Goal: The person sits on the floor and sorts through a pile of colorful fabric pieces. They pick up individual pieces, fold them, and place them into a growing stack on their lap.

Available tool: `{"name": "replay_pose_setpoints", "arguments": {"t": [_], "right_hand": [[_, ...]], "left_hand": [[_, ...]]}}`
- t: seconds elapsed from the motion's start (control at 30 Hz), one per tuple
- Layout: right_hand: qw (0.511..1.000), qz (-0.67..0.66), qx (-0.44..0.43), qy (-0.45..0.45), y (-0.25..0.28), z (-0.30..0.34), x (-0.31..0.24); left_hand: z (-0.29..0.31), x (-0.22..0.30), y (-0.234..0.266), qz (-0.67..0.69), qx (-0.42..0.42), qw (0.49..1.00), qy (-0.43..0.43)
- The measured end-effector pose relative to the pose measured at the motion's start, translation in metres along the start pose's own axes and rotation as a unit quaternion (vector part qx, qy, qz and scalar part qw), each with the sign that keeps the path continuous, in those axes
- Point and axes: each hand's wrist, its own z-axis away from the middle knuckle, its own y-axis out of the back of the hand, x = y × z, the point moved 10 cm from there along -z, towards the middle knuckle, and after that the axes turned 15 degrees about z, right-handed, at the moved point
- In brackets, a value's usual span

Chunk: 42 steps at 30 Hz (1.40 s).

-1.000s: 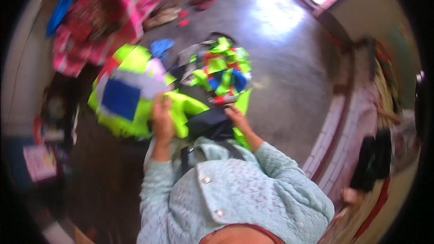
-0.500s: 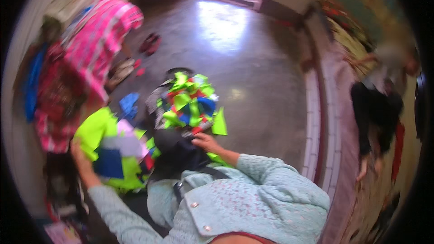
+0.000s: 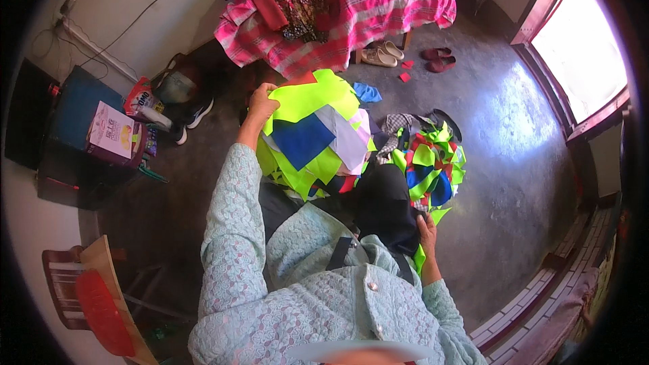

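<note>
Centrally, the left hand (image 3: 262,105) touches a cloth pile (image 3: 304,142); right hand (image 3: 427,231), lower right, beside trousers (image 3: 387,209); both grips unclear.

The large, rounded, neon yellow-green bundle of fabric scraps (image 3: 301,142) is broken up by deep blue, pale lavender and red. The smaller, loose heap of fabric scraps (image 3: 434,165) repeats yellow-green, blue and red (the crumpled checked cloth (image 3: 395,124) beside it is dark and white). Bright pink and white plaid patterns the long draped cloth (image 3: 382,0). The button-front knitted cardigan (image 3: 304,314) is pale mint flecked with mauve; the smooth cloth trousers (image 3: 385,206), black; the low slip-on shoes (image 3: 441,64), dark red.
</note>
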Motion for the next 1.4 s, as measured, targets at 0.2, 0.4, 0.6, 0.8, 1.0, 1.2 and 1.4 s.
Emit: {"name": "replay_pose_setpoints", "arguments": {"t": [0.2,0.4,0.6,0.8,1.0,1.2,1.4], "right_hand": [[1.000,0.001,0.000,0.000,0.005,-0.004,0.005],[1.000,-0.008,0.003,0.002,0.003,-0.003,0.001],[0.999,-0.049,-0.020,0.009,0.007,-0.007,0.014],[1.000,-0.013,0.004,-0.003,0.002,-0.005,0.003],[0.995,0.102,0.008,-0.004,0.020,-0.005,0.015],[0.994,0.099,0.041,0.002,-0.004,-0.001,-0.019],[0.997,-0.078,-0.014,-0.020,-0.005,-0.005,0.005]], "left_hand": [[-0.003,0.046,0.013,-0.176,0.037,0.983,-0.042],[0.017,0.085,0.042,-0.383,0.156,0.896,-0.162],[0.045,0.091,0.008,-0.373,0.094,0.890,-0.244],[0.075,0.050,-0.058,-0.392,-0.017,0.906,-0.157],[0.066,0.011,-0.074,-0.392,-0.062,0.913,-0.092],[0.113,0.085,-0.084,-0.299,0.029,0.916,-0.264],[0.221,0.098,-0.195,0.107,-0.157,0.977,-0.102]]}}
